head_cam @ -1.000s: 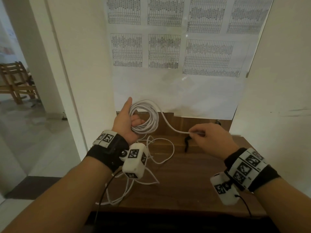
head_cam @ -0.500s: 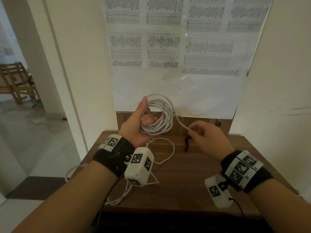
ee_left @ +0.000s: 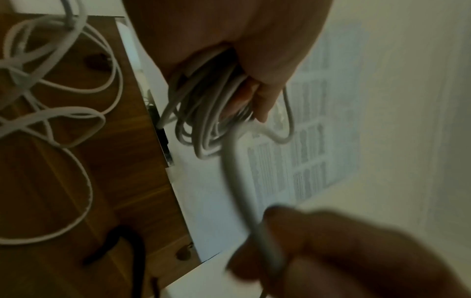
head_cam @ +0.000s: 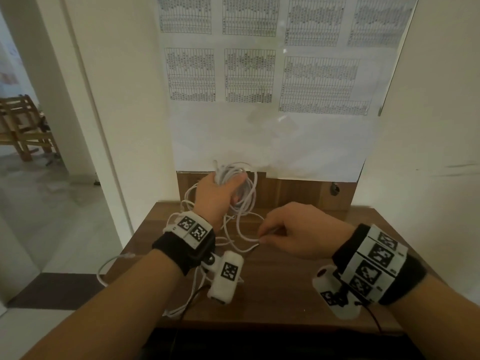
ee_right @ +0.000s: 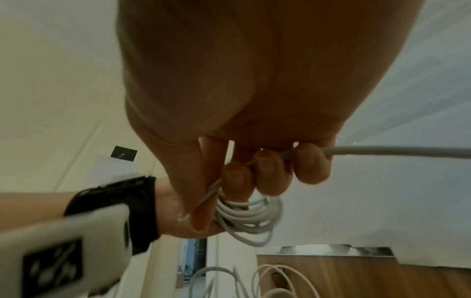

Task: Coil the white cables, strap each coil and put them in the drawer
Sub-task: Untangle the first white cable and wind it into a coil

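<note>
My left hand [head_cam: 218,193] grips a coil of white cable [head_cam: 246,188] above the back of the wooden table [head_cam: 285,287], its back turned to the head camera. In the left wrist view the fingers [ee_left: 257,96] curl round the bunched loops [ee_left: 203,121]. My right hand [head_cam: 261,237] is low over the table, with the free run of the same cable [ee_right: 382,151] held in its curled fingers [ee_right: 270,171]. Loose white cable [head_cam: 233,229] sprawls on the table between the hands. A black strap [ee_left: 119,248] lies on the wood; my right hand hides it in the head view.
A cable end with its plug [head_cam: 127,255] hangs past the table's left edge. A paper-covered wall [head_cam: 272,141] stands right behind the table, with white walls close on both sides. A wooden chair [head_cam: 23,126] is in the room at far left.
My left hand has rolled over so its back faces me, carrying the coil with it. My right hand has dropped towards the table and slid along the cable.
</note>
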A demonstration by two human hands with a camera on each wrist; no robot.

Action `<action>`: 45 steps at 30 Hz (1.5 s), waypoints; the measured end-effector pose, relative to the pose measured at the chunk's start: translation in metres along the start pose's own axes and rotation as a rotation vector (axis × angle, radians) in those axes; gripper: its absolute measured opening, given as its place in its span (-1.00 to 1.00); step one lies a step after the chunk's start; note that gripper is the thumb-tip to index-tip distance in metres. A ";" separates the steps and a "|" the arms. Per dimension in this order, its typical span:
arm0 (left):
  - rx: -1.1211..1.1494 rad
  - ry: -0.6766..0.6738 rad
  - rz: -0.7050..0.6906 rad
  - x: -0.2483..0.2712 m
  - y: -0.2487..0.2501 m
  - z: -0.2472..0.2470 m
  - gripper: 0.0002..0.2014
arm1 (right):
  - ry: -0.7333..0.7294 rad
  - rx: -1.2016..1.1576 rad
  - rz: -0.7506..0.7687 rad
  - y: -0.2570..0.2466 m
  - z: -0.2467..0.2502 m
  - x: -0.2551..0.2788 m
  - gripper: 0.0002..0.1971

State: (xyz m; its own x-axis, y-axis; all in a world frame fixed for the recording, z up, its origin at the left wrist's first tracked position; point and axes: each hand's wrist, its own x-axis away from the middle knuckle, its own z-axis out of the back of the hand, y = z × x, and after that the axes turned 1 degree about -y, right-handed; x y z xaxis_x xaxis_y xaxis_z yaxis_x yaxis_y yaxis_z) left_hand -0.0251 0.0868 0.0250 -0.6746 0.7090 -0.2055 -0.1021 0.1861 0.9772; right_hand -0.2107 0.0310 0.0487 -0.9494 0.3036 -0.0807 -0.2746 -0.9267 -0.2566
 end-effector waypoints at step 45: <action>0.340 0.005 0.147 -0.001 0.008 -0.016 -0.78 | 0.179 -0.199 -0.166 0.025 -0.019 -0.006 -0.85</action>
State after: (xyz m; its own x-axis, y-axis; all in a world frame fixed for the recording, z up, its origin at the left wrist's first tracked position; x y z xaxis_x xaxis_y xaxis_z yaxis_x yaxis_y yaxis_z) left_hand -0.0368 0.0773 0.0341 -0.6678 0.7417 -0.0633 0.2440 0.2985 0.9227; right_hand -0.2089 0.0105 0.0248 -0.8472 0.4977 -0.1857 -0.3715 -0.8051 -0.4624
